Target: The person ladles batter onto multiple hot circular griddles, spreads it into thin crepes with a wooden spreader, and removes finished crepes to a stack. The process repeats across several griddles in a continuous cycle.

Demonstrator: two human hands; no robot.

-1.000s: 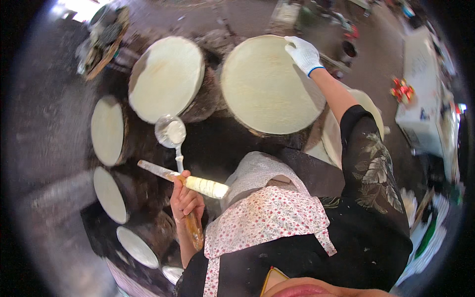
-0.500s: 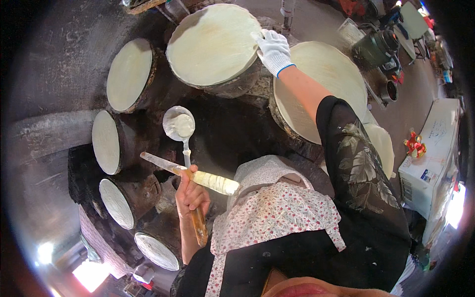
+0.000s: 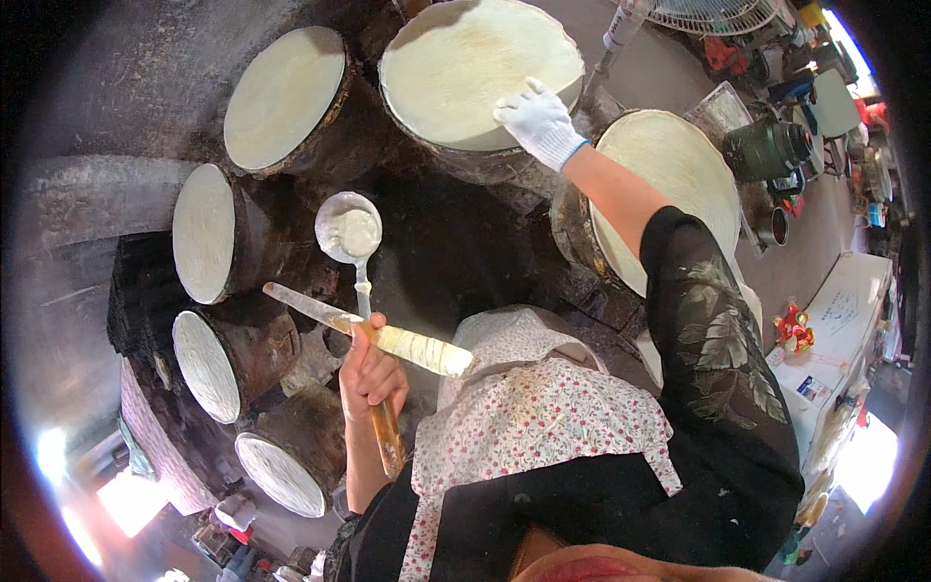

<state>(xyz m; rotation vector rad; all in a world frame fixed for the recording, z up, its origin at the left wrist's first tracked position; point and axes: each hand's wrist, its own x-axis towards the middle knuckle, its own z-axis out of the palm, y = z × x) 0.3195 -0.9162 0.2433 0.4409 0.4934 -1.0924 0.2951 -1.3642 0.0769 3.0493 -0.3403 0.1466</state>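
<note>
White knit glove on, a person's right hand (image 3: 541, 124) reaches across the near right edge of a large round pale sheet (image 3: 480, 48), which lies on a dark drum-shaped stand (image 3: 465, 163) at the top of the head view. The thumb stands apart from the loosely bent fingers; whether they touch the sheet cannot be told. One second ago, the glove was at the far rim of the neighboring sheet (image 3: 674, 165), which now lies partly beneath the right forearm. Half a second ago, it was at the right rim of the present sheet; it has since moved closer along the edge.

The bare left hand (image 3: 373, 373) has changed little, its fingers closed around a wooden-handled ladle (image 3: 330, 242) and a flat stick (image 3: 312, 304) with a banded pale wrapping. White batter (image 3: 356, 231) remains in the ladle's bowl. The camera has turned, swinging the ring of stands clockwise and bringing a fan (image 3: 713, 12) into the top edge. A floral apron (image 3: 543, 417) covers the person's front.
</note>
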